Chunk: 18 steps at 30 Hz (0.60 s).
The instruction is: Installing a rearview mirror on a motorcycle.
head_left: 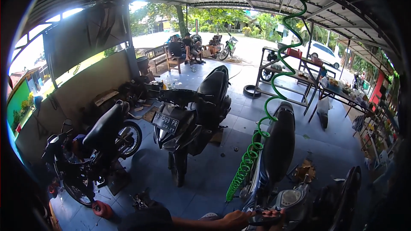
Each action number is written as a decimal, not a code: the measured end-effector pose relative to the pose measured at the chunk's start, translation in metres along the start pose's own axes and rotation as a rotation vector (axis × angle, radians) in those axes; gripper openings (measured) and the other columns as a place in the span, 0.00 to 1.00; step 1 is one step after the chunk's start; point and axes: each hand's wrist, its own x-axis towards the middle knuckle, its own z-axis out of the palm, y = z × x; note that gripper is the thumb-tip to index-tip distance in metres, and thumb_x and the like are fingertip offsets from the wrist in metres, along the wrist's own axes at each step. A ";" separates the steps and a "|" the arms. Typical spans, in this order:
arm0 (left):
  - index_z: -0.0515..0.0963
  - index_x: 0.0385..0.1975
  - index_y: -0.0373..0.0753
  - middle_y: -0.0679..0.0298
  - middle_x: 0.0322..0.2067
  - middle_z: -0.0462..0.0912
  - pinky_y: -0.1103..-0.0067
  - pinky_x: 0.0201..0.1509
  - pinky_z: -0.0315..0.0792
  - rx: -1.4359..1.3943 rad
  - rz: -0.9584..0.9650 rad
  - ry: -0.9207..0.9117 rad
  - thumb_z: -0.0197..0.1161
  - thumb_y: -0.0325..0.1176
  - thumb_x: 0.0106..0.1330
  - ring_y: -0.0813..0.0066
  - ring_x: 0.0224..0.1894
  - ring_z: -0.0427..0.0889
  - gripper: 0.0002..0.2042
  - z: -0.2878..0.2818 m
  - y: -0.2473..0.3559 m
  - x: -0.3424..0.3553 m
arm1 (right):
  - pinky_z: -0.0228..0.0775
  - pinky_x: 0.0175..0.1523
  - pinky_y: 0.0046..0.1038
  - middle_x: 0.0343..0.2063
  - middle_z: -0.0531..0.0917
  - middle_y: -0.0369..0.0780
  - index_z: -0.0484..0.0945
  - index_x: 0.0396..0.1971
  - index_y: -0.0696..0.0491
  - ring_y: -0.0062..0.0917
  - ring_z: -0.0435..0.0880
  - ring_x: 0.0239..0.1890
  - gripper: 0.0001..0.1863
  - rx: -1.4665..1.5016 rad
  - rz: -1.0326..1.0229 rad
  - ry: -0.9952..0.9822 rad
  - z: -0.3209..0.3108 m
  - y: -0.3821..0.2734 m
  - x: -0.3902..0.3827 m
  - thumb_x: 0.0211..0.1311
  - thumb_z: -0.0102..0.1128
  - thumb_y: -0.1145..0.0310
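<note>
At the lower edge, my left hand (236, 219) reaches in from a dark sleeve, its fingers closed. Just to its right is my right hand (275, 216), with its fingers curled. Between and under the two hands is a dark part that I cannot make out. Both hands are beside the front of a motorcycle (279, 145) with a long black seat. Its round instrument dial (293, 196) lies just right of my right hand. A green coiled air hose (246, 169) hangs from the roof and runs down along the motorcycle's left side.
A black scooter (209, 87) stands in the middle, and a partly stripped motorcycle (102, 130) at the left. A red container (102, 209) is on the tiled floor. A tyre (251, 90) lies near a metal-framed workbench (282, 75). People (182, 49) sit on wooden seats further back.
</note>
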 end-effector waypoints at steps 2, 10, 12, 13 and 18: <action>0.56 0.75 0.35 0.48 0.40 0.84 0.58 0.44 0.83 -0.007 -0.017 -0.026 0.63 0.31 0.64 0.47 0.41 0.88 0.38 -0.001 0.003 0.002 | 0.77 0.51 0.40 0.32 0.81 0.38 0.77 0.30 0.52 0.32 0.80 0.39 0.15 0.055 0.065 -0.049 -0.010 -0.003 0.004 0.77 0.57 0.59; 0.55 0.76 0.37 0.48 0.40 0.84 0.57 0.44 0.83 0.007 -0.008 -0.083 0.66 0.31 0.62 0.46 0.42 0.88 0.41 -0.013 0.005 0.009 | 0.74 0.56 0.38 0.35 0.83 0.41 0.80 0.34 0.54 0.35 0.81 0.44 0.10 -0.062 0.030 -0.093 0.005 -0.006 0.002 0.75 0.57 0.65; 0.55 0.75 0.36 0.48 0.39 0.84 0.58 0.42 0.84 -0.014 0.008 -0.103 0.71 0.32 0.58 0.47 0.41 0.89 0.44 -0.042 0.022 0.006 | 0.74 0.57 0.36 0.37 0.82 0.41 0.80 0.36 0.56 0.33 0.81 0.45 0.10 -0.185 -0.069 -0.020 0.012 -0.013 -0.009 0.75 0.56 0.66; 0.59 0.70 0.32 0.49 0.41 0.85 0.58 0.41 0.84 -0.059 -0.098 -0.175 0.75 0.33 0.53 0.46 0.40 0.89 0.44 -0.055 0.032 0.011 | 0.74 0.58 0.36 0.38 0.82 0.42 0.78 0.38 0.56 0.33 0.81 0.46 0.09 -0.238 -0.050 -0.060 0.018 -0.025 -0.003 0.75 0.57 0.66; 0.63 0.62 0.29 0.48 0.43 0.86 0.58 0.39 0.85 0.073 0.167 -0.006 0.64 0.30 0.65 0.46 0.39 0.90 0.27 -0.024 0.007 0.016 | 0.72 0.62 0.38 0.45 0.80 0.44 0.73 0.47 0.57 0.37 0.80 0.51 0.15 -0.508 0.047 -0.242 0.044 -0.082 0.015 0.72 0.61 0.62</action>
